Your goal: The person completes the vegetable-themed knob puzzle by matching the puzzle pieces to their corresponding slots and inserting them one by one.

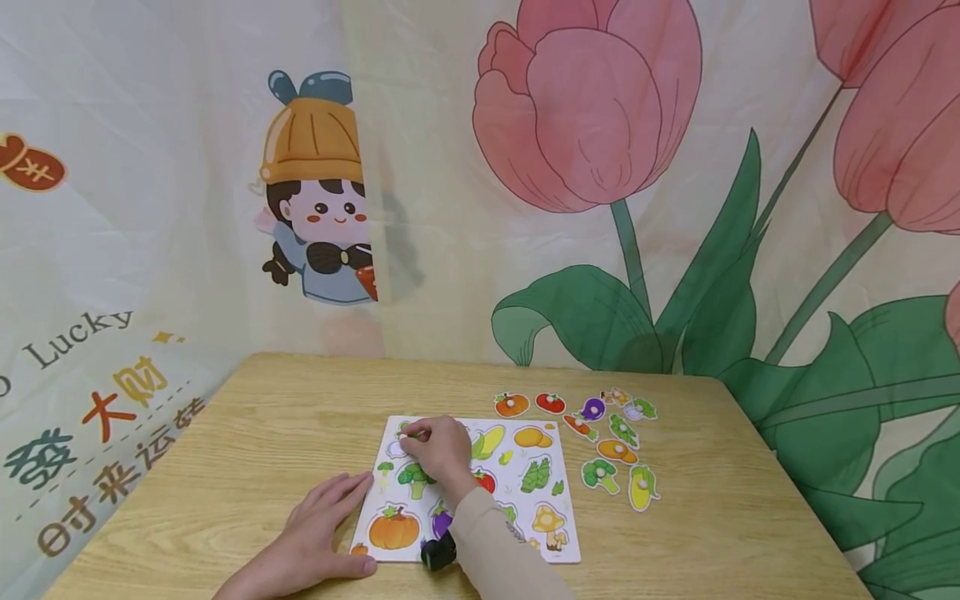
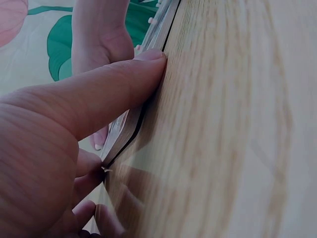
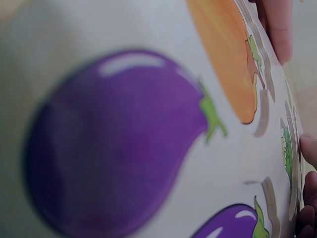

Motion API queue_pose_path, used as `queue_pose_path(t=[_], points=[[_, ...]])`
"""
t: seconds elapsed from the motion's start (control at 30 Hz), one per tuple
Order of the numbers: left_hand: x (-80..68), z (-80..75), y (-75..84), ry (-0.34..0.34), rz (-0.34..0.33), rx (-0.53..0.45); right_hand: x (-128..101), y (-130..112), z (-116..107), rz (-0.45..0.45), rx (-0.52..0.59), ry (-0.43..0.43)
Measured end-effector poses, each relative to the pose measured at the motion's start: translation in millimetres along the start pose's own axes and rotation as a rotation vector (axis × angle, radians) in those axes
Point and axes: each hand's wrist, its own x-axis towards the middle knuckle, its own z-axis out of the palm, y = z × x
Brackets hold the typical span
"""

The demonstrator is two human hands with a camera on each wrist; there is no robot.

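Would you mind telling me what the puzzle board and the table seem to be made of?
Puzzle board: probably thin wood or fibreboard, glossy white printed face; its layered edge shows in the left wrist view. Table: light wood or wood-look laminate, visible grain, smooth satin finish.

We see the head view bright and evenly lit, soft light with only faint shadows under the left hand (image 1: 315, 533) on the table (image 1: 225, 433), no glare, and slight wide-angle bending toward the frame edges. We note the left wrist view is sharp on the thumb but the wood grain smears soft toward the right, with a dim reflection of fingers on the tabletop. We find the right wrist view badly out of focus, the purple eggplant print (image 3: 114, 144) a blur filling the frame, sharper only near the right edge.
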Motion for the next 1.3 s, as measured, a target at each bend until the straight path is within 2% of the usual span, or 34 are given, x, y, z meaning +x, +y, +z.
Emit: queue_pose_path(t=[0.3, 0.57, 0.73, 0.97, 1.13, 1.3], points=[[0.4, 1.3, -1.3, -0.007, 0.005, -0.011, -0.6, 0.3, -1.1, 0.001, 0.001, -0.001], [-0.7, 3.0, -3.1, -0.003, -0.004, 0.033, -2.5, -0.6, 0.4, 0.015, 0.022, -0.023], [-0.1, 3.0, -4.3, -0.003, -0.001, 0.017, -1.3, -0.7, 0.7, 0.005, 0.019, -0.016], [-0.6, 2.3, -5.9, -0.001, -0.012, 0.014, 2.1, 2.2, -0.9, 0.022, 0.102, -0.078], [0.5, 2.2, -4.9, -0.002, -0.012, -0.001, 5.1, 2.8, -13.1, 0.045, 0.193, -0.161], [1.8, 2.6, -3.5, -0.013, -0.023, -0.012, 5.7, 4.3, -39.3, 0.039, 0.267, -0.212]])
